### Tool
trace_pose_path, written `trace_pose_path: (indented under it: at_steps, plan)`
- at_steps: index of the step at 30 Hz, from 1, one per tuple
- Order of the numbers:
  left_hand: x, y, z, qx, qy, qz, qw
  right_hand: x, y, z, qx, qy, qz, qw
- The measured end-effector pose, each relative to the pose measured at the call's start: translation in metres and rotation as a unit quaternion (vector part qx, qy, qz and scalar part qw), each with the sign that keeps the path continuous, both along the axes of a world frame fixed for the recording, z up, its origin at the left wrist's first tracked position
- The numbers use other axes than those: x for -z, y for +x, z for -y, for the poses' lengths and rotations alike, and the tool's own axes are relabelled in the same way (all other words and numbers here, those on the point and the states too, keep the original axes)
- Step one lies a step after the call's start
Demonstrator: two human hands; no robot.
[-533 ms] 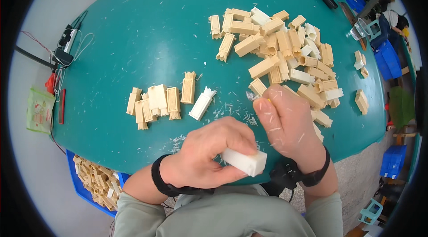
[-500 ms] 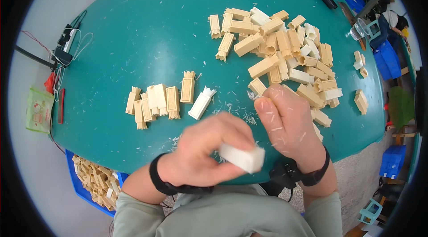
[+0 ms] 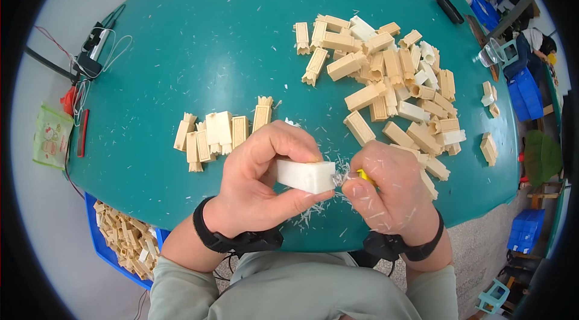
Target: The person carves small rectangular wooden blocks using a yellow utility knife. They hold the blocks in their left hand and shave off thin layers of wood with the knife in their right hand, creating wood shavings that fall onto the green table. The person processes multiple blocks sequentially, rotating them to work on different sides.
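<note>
My left hand [image 3: 259,184] is wrapped round a white rectangular plastic block [image 3: 310,176], thumb below and fingers above, its end facing right. In a closed fist, my right hand [image 3: 392,190] grips a small yellow-handled trimming tool [image 3: 365,176], mostly hidden by the fingers. The tool's thin tip meets, or nearly meets, the block's right end; I cannot tell which. Curly white shavings [image 3: 339,170] gather at that spot, and some cling to my right hand. Beyond my left hand stands a small group of beige blocks [image 3: 218,130] with jagged ends.
A large heap of beige and white blocks [image 3: 392,79] covers the right of the green table [image 3: 163,49]. A blue crate [image 3: 102,247] of similar parts sits low at left. Around the edges are a power strip [image 3: 93,49], a black case [image 3: 449,8] and a clear cup [image 3: 491,52].
The white block in my left hand has turned from a downward tilt to nearly level and moved up, its end now at the tool. My right hand has moved slightly down, showing the yellow handle.
</note>
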State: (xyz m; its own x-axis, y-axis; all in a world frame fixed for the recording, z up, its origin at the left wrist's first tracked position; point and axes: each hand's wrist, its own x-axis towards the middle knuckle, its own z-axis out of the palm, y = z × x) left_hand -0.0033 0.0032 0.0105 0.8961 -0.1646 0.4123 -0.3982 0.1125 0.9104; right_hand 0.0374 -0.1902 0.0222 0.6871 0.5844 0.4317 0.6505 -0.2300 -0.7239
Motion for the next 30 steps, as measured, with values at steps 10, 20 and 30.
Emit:
trace_pose_path:
  at_steps: [10, 20, 30]
  plan:
    - [0.000, 0.000, 0.000, 0.003, 0.011, -0.007, 1.000, 0.002, 0.003, 0.000, 0.020, -0.017, 0.047, 0.999]
    - [0.000, 0.002, 0.001, 0.009, 0.051, -0.030, 0.998, -0.006, 0.004, 0.001, 0.088, -0.003, -0.139, 0.986]
    - [0.007, 0.003, 0.000, -0.011, 0.001, -0.005, 1.000, -0.005, 0.002, 0.001, -0.004, 0.008, -0.073, 0.997]
